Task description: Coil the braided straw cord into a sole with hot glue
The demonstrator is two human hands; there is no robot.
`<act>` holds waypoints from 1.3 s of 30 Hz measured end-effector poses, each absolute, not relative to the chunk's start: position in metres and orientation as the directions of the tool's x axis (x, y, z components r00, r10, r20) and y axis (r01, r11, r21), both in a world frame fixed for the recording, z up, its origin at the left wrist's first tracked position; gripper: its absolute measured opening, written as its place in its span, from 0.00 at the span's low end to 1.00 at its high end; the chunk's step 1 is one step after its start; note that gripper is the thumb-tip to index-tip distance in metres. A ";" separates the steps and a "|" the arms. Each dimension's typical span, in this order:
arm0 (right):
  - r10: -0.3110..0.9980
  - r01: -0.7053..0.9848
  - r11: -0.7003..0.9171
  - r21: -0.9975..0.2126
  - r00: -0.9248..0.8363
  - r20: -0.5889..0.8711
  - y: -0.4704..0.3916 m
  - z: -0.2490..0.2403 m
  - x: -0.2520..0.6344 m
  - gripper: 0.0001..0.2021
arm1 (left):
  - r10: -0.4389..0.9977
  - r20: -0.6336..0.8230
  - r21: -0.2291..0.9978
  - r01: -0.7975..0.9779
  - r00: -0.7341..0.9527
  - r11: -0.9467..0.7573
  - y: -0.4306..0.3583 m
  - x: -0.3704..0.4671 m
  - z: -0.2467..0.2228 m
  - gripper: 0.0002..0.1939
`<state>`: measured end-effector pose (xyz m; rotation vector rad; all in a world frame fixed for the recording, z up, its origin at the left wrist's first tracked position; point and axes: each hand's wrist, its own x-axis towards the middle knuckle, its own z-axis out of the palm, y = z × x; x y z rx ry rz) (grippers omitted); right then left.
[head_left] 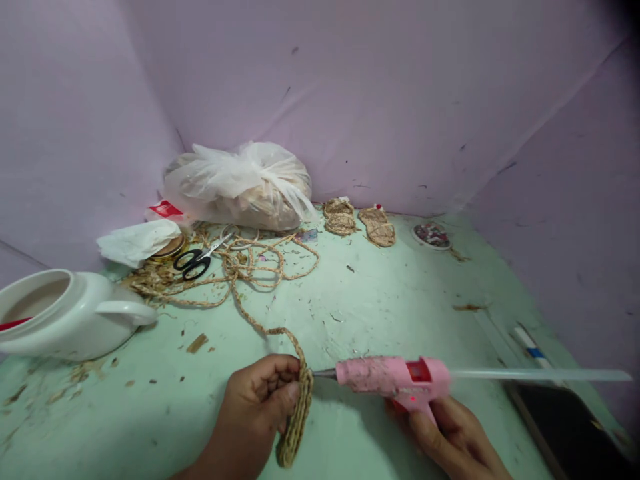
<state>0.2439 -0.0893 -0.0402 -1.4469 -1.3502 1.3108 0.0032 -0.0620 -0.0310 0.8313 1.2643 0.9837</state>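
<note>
My left hand (263, 407) pinches a folded strip of braided rope (299, 420) between thumb and fingers, above the green tabletop. From its upper end the cord runs back to a loose tangle of braided rope (255, 263). My right hand (450, 433) is wrapped round the handle of a pink hot glue gun (390, 379), its red light lit. A long clear glue stick (540, 375) juts from the gun's rear. The metal nozzle (325, 374) points left and meets the strip's upper edge, or nearly so; I cannot tell whether it touches.
Black-handled scissors (197, 261) lie on the tangle. A white pitcher (95, 317) rests on its side at left. Behind are a tied plastic bag (245, 190), two small woven soles (377, 227) and a dish of beads (431, 236). A dark flat object (565, 427) lies at right.
</note>
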 end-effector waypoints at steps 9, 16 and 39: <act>0.972 0.212 -0.141 -0.967 -0.155 -0.175 -0.087 -0.042 0.247 0.16 | 0.918 -0.393 0.911 -0.114 0.047 0.396 -0.058 0.002 -0.030 0.12; 0.978 0.209 -0.146 -0.967 -0.115 -0.172 -0.086 -0.033 0.239 0.16 | 0.914 -0.400 0.905 -0.128 0.066 0.405 -0.052 0.002 -0.024 0.13; 0.979 0.115 -0.103 -0.988 -0.164 -0.121 -0.084 -0.036 0.239 0.16 | 0.913 -0.397 0.881 -0.242 0.092 0.408 -0.046 0.003 -0.027 0.17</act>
